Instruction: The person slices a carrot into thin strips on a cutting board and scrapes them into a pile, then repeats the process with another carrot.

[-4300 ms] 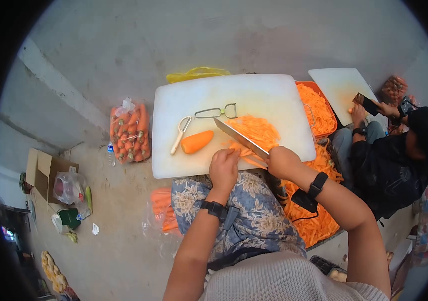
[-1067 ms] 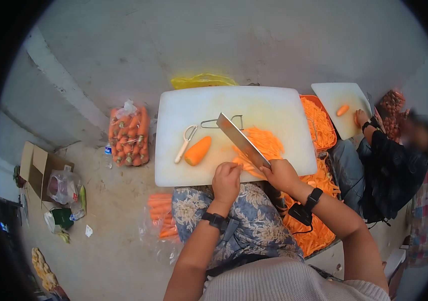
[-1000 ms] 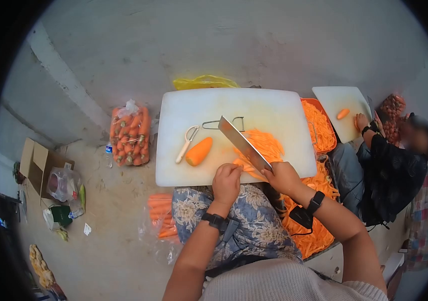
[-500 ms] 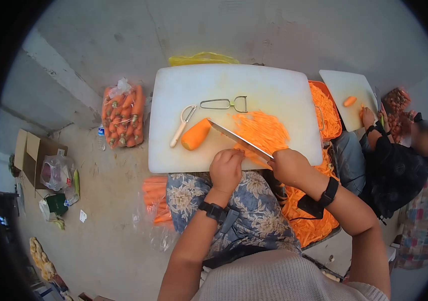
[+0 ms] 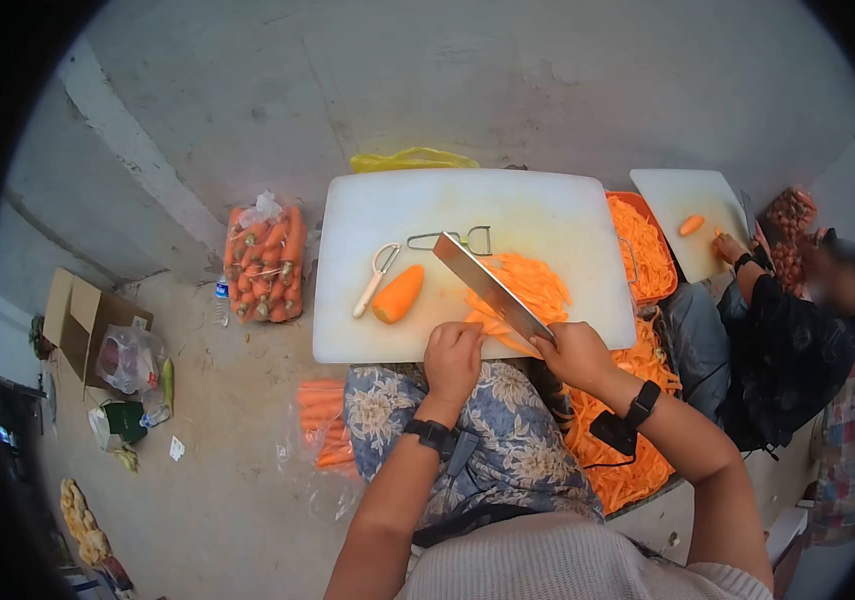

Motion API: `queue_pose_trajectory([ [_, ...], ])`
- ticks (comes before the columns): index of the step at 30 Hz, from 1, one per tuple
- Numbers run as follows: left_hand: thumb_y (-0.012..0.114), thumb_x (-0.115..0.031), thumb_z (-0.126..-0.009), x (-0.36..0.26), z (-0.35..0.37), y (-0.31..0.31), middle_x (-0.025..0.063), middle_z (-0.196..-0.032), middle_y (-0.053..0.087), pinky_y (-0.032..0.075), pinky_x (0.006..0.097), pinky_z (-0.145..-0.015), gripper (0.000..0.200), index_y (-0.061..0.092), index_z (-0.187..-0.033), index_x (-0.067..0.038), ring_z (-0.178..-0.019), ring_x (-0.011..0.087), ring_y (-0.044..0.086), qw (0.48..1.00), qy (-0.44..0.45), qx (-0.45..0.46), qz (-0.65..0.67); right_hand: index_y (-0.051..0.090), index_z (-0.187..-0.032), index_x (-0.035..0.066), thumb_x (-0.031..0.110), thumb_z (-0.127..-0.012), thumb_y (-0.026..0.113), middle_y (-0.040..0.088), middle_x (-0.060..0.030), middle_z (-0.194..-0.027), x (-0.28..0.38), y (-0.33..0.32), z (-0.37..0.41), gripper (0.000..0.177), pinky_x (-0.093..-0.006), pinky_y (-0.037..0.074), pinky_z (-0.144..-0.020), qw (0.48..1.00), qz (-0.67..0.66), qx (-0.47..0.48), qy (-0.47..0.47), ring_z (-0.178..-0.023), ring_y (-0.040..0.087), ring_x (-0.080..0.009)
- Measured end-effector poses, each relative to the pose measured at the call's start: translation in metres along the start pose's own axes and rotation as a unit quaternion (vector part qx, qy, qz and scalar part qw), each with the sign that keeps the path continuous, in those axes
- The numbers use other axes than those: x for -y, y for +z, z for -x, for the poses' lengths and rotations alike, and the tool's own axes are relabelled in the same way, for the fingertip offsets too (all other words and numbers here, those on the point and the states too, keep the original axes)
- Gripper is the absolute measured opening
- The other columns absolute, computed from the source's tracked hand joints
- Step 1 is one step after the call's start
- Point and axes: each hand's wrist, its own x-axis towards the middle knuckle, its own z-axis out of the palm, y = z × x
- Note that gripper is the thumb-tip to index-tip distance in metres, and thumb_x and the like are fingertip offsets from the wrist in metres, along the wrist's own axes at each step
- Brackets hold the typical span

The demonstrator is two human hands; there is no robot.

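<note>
My right hand [image 5: 574, 352] is closed on the handle of a broad knife [image 5: 492, 288], its blade tilted flat over the sliced carrot [image 5: 527, 290] on the white cutting board [image 5: 367, 215]. At the board's near edge my left hand [image 5: 453, 362] has its fingers bent together beside the shreds; what they hold, if anything, is hidden. A carrot piece [image 5: 399, 294] lies left of the pile. Beside it rests a white-handled peeler [image 5: 375, 282], and a metal peeler [image 5: 450, 241] lies above.
Bagged carrots [image 5: 265, 262] stand left of the board, more carrots [image 5: 324, 420] below it. Shredded carrot fills an orange tray [image 5: 642, 245] and a larger tray [image 5: 622, 465] at right. Another person [image 5: 792, 350] works at a second board [image 5: 672, 195]; a carton [image 5: 87, 325] sits far left.
The knife blade has turned to show its broad face and its tip has lifted away from the carrot piece. The view has shifted, so the board appears lower.
</note>
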Motion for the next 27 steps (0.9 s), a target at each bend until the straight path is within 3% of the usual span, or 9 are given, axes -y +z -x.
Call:
queue_pose_trajectory([
  [5, 0.070, -0.008, -0.078, 0.001, 0.000, 0.001, 0.0064, -0.088, 0.062, 0.050, 0.0392, -0.075, 0.010, 0.069, -0.088, -0.007, -0.087, 0.0286, 0.059, 1.000, 0.010, 0.004, 0.009, 0.068, -0.077, -0.001, 0.026, -0.087, 0.062, 0.064, -0.0231, -0.069, -0.004, -0.007, 0.004, 0.029, -0.0475, 0.051, -0.064, 0.994, 0.072, 0.062, -0.046, -0.067, 0.064, -0.0403],
  [12, 0.068, -0.007, -0.078, -0.002, -0.004, -0.004, 0.0053, -0.087, 0.062, 0.050, 0.0393, -0.074, 0.009, 0.069, -0.087, -0.009, -0.086, 0.0286, 0.059, 1.000, 0.006, 0.022, -0.004, 0.069, -0.078, 0.000, 0.020, -0.086, 0.062, 0.066, -0.0219, -0.072, 0.016, -0.015, -0.005, 0.022, -0.0457, 0.052, -0.064, 0.980, 0.145, 0.136, -0.028, -0.069, 0.066, -0.0382],
  [15, 0.067, -0.007, -0.079, -0.001, -0.004, -0.002, 0.0053, -0.086, 0.062, 0.050, 0.0391, -0.074, 0.009, 0.069, -0.088, -0.009, -0.085, 0.0285, 0.059, 1.000, 0.008, 0.025, -0.012, 0.069, -0.079, 0.000, 0.018, -0.085, 0.061, 0.066, -0.0224, -0.072, 0.012, -0.001, -0.007, 0.021, -0.0451, 0.053, -0.064, 0.979, 0.149, 0.135, -0.036, -0.069, 0.066, -0.0379],
  [19, 0.069, -0.008, -0.079, -0.002, 0.000, -0.002, 0.0067, -0.084, 0.062, 0.049, 0.0401, -0.073, 0.008, 0.070, -0.087, -0.008, -0.084, 0.0290, 0.059, 1.000, 0.009, 0.018, -0.020, 0.069, -0.079, 0.001, 0.022, -0.086, 0.062, 0.066, -0.0225, -0.073, 0.008, 0.023, -0.014, 0.024, -0.0453, 0.053, -0.064, 0.993, 0.097, 0.055, -0.040, -0.069, 0.066, -0.0377],
  [27, 0.066, -0.005, -0.079, 0.009, 0.001, -0.006, 0.0110, -0.096, 0.065, 0.049, 0.0400, -0.085, 0.018, 0.070, -0.096, -0.005, -0.092, 0.0315, 0.060, 0.998, 0.016, 0.040, 0.038, 0.068, -0.080, -0.002, 0.030, -0.088, 0.062, 0.065, -0.0226, -0.075, -0.004, 0.004, -0.002, 0.033, -0.0470, 0.051, -0.067, 0.999, 0.017, 0.026, -0.023, -0.072, 0.065, -0.0402],
])
